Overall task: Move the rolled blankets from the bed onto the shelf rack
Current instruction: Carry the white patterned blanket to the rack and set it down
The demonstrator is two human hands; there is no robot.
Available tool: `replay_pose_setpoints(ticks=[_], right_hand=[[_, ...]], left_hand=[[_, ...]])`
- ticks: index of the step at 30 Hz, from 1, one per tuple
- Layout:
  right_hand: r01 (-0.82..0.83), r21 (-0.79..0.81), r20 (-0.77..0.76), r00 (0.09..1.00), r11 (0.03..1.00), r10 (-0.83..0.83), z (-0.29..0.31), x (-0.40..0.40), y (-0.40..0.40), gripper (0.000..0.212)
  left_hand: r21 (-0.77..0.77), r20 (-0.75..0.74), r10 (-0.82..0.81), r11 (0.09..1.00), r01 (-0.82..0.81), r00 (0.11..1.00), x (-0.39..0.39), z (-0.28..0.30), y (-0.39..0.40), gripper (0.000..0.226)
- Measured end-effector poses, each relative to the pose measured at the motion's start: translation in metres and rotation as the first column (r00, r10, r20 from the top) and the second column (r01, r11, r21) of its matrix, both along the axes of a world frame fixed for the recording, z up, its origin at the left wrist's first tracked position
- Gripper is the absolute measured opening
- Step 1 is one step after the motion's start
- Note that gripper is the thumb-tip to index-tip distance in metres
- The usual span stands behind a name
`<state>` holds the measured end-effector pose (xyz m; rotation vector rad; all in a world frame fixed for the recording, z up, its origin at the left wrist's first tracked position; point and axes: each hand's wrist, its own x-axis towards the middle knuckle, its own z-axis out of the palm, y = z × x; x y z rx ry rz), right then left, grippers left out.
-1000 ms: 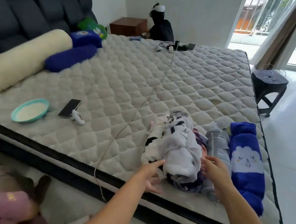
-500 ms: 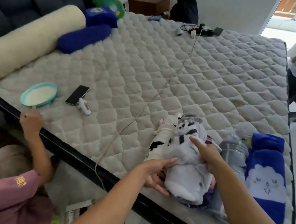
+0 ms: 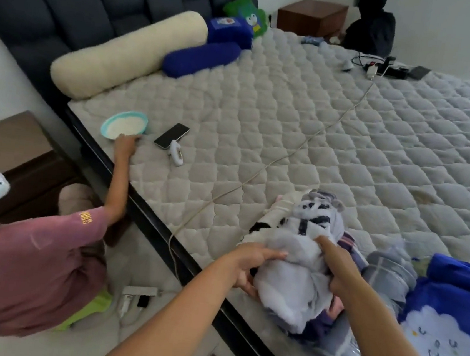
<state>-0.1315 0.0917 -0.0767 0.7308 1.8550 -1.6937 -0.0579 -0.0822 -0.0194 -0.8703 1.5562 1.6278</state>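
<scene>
Done: no roll moved; shelf rack unseen.
Grip: left hand (image 3: 248, 262) and right hand (image 3: 334, 268) curl round the white blanket roll (image 3: 296, 274), at 5 o'clock on the bed (image 3: 306, 121).
Left: blue roll (image 3: 444, 324) too.

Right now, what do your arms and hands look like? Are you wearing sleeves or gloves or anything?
Both arms are bare from the bottom of the picture up to the wrists, with no sleeves showing. The left hand and the right hand are bare too: no gloves, and no rings, watch or bracelets that I can see. The fingernails look short and plain.
</scene>
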Motion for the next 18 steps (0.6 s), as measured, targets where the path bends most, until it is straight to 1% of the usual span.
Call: replay_pose_setpoints(ticks=[3, 5, 7, 9, 10, 12, 14, 16, 17, 18], right_hand=[[0.013, -0.076, -0.032, 0.999, 0.997, -0.015, 0.013, 0.015, -0.015, 0.046], [-0.006, -0.118, -0.073, 0.997, 0.993, -0.003, 0.025, 0.022, -0.032, 0.048], [-0.066, -0.139, -0.159, 0.986, 0.988, 0.043, 0.042, 0.032, -0.053, 0.045], [-0.135, -0.154, -0.234, 0.967, 0.979, 0.096, 0.059, 0.046, -0.076, 0.05], [-0.181, -0.164, -0.267, 0.955, 0.97, 0.133, 0.068, 0.056, -0.09, 0.053], [-0.277, -0.177, -0.356, 0.913, 0.944, 0.201, 0.085, 0.08, -0.117, 0.055], [-0.377, -0.187, -0.414, 0.868, 0.907, 0.276, 0.099, 0.115, -0.144, 0.05], [-0.48, -0.191, -0.46, 0.814, 0.856, 0.354, 0.116, 0.16, -0.172, 0.048], [-0.545, -0.202, -0.484, 0.778, 0.814, 0.401, 0.121, 0.183, -0.187, 0.05], [-0.61, -0.194, -0.503, 0.734, 0.768, 0.456, 0.125, 0.208, -0.2, 0.054]], left_hand=[[-0.047, -0.093, 0.039, 0.998, -0.044, 0.995, 0.013, 0.022, -0.01, 0.052], [-0.073, -0.14, 0.095, 0.992, -0.106, 0.986, 0.025, 0.037, -0.024, 0.046], [-0.101, -0.172, 0.158, 0.979, -0.177, 0.972, 0.042, 0.052, -0.04, 0.04], [-0.126, -0.199, 0.224, 0.96, -0.251, 0.954, 0.065, 0.065, -0.056, 0.032], [-0.133, -0.223, 0.257, 0.948, -0.291, 0.94, 0.08, 0.068, -0.065, 0.031], [-0.145, -0.279, 0.328, 0.914, -0.378, 0.902, 0.116, 0.077, -0.08, 0.04], [-0.145, -0.344, 0.416, 0.863, -0.485, 0.842, 0.162, 0.08, -0.099, 0.049], [-0.126, -0.402, 0.519, 0.785, -0.607, 0.755, 0.22, 0.087, -0.116, 0.062], [-0.123, -0.408, 0.568, 0.741, -0.66, 0.714, 0.251, 0.087, -0.125, 0.071], [-0.121, -0.399, 0.621, 0.694, -0.71, 0.675, 0.285, 0.091, -0.13, 0.074]])
